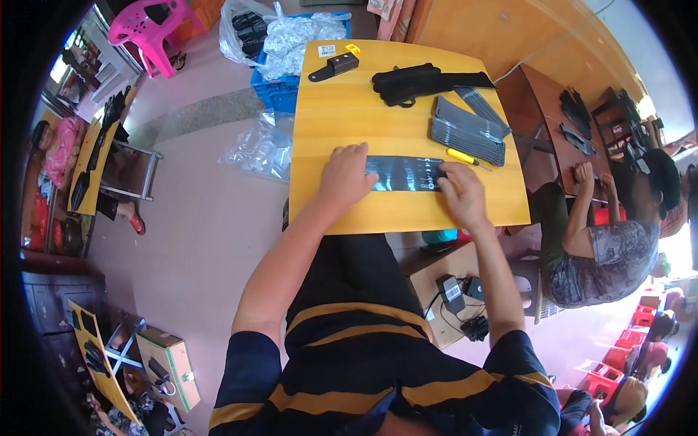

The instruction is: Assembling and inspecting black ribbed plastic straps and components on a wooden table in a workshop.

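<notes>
My left hand (347, 176) lies flat, fingers spread and loose, pressing down the left end of a long dark strip (403, 174) that stretches across the near half of the yellow bench (342, 109). My right hand (461, 195) rests on the strip's right end, fingers curled down onto it; whether they pinch it or only press I cannot tell. At about 1 o'clock from my right hand, just beside it, lies a yellow-handled screwdriver (465, 157), and beyond that a stack of grey strips (467, 131). At 12 o'clock, toward the far edge, sits a heap of black straps (414, 81); at 11 o'clock a small black holder (334, 67) with a white square label (327, 51) and a little yellow piece (352, 49) near it. Past the bench's far left corner stands a blue crate (275, 91) topped with clear plastic bags (298, 36); another clear bag (263, 149) lies on the floor at 9 o'clock. At 3 o'clock another person (603, 247) works at a brown table.
</notes>
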Demonstrator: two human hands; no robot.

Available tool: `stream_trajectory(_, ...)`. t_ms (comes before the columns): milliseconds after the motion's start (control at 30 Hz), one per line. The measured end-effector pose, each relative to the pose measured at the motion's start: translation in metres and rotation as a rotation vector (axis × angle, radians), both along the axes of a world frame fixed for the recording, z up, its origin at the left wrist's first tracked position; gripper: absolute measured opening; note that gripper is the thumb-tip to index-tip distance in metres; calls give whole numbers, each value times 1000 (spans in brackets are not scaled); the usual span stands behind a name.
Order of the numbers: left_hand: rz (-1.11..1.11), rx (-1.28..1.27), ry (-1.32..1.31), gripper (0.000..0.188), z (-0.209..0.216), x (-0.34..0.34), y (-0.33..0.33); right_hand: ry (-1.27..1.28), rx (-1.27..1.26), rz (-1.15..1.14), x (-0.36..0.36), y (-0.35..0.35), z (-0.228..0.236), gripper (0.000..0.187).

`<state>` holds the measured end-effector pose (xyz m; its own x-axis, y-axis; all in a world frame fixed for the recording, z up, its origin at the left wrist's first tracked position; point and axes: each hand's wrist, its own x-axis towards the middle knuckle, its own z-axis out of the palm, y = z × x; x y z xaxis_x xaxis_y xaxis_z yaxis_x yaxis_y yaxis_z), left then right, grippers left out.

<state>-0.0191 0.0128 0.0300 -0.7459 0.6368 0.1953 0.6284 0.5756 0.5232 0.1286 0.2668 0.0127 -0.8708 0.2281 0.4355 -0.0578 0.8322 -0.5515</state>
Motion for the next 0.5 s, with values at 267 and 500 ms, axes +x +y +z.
stream_trajectory(267, 146, -78, -197, 30, -5, -25, 23, 114, -12, -124, -4, -14, -29, 23)
stream_trajectory(500, 152, 2, -285, 15, -23, -34, 18, 102, -67, -106, -5, -13, -33, 24)
